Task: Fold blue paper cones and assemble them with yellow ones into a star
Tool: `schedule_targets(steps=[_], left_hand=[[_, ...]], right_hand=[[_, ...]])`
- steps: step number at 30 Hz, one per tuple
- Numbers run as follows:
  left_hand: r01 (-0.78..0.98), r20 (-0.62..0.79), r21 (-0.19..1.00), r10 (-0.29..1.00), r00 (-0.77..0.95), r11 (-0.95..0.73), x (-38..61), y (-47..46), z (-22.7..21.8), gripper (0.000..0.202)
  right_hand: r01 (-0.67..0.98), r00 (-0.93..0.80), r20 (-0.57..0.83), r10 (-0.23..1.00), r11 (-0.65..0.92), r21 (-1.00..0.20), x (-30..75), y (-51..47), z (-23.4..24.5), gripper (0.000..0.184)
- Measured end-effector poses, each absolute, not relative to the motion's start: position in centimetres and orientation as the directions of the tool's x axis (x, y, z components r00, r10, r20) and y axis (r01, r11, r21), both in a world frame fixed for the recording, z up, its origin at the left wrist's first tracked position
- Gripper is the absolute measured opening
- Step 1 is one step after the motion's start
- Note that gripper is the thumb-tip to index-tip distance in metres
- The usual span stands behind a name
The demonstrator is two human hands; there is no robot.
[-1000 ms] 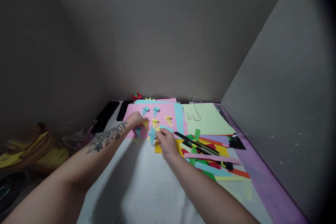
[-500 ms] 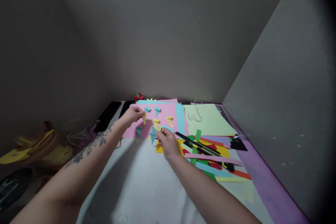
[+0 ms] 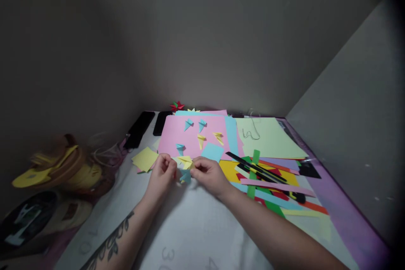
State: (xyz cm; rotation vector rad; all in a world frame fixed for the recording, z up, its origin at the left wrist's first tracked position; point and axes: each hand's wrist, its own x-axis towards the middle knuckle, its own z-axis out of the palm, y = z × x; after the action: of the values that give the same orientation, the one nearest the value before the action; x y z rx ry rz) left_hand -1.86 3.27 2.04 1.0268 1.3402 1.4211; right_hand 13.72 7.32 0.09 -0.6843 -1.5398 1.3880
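Observation:
My left hand and my right hand meet over the white table surface, fingers pinched together on a small folded paper piece, yellow on top and light blue below. Just behind them lies a pink sheet carrying several small folded blue and yellow paper units. A loose light blue square rests at the pink sheet's near edge. A yellow square lies to the left of my left hand.
Coloured paper strips and black pens are piled right of my hands, with a pale green sheet behind. Two black phones lie at the back left, a red paper star by the wall. Bags and clutter sit left.
My left hand picked a yellow folded piece off the pink sheet and came back toward me. Both hands now join it to the blue piece near the table's middle; the view shifted.

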Motion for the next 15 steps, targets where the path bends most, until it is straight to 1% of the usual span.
schedule_targets(steps=[1, 4, 6, 8, 10, 12, 15], left_hand=[[-0.098, -0.047, 0.995, 0.970, -0.238, 0.024, -2.1, 3.2, 2.0, 0.030], [-0.114, -0.170, 0.981, 0.978, -0.119, 0.157, -2.4, 3.0, 2.1, 0.033], [-0.104, -0.219, 0.972, 0.973, -0.074, 0.211, -2.5, 2.7, 2.1, 0.032], [-0.096, -0.231, 0.970, 0.970, -0.081, 0.223, -2.6, 2.5, 2.1, 0.029], [-0.078, -0.210, 0.976, 0.971, -0.117, 0.202, -2.9, 2.5, 2.1, 0.027], [-0.017, -0.163, 0.987, 0.973, -0.161, 0.163, -3.2, 2.6, 2.2, 0.024], [0.130, -0.091, 0.985, 0.980, -0.179, 0.116, -3.4, 2.6, 2.5, 0.020]], right_hand=[[-0.132, -0.418, 0.301, 0.857, 0.270, -0.954, 13.7, 7.2, 0.1, 0.014], [-0.052, -0.449, 0.380, 0.809, 0.401, -0.915, 13.6, 6.8, 0.1, 0.012], [-0.036, -0.485, 0.402, 0.777, 0.441, -0.897, 13.4, 6.3, 0.1, 0.013], [-0.040, -0.501, 0.415, 0.759, 0.458, -0.888, 13.4, 6.0, 0.2, 0.013], [-0.049, -0.495, 0.403, 0.770, 0.438, -0.898, 13.5, 6.0, 0.2, 0.010], [-0.068, -0.454, 0.366, 0.812, 0.378, -0.923, 13.7, 6.4, 0.2, 0.009], [-0.103, -0.299, 0.283, 0.911, 0.264, -0.959, 13.9, 7.1, -0.2, 0.015]])
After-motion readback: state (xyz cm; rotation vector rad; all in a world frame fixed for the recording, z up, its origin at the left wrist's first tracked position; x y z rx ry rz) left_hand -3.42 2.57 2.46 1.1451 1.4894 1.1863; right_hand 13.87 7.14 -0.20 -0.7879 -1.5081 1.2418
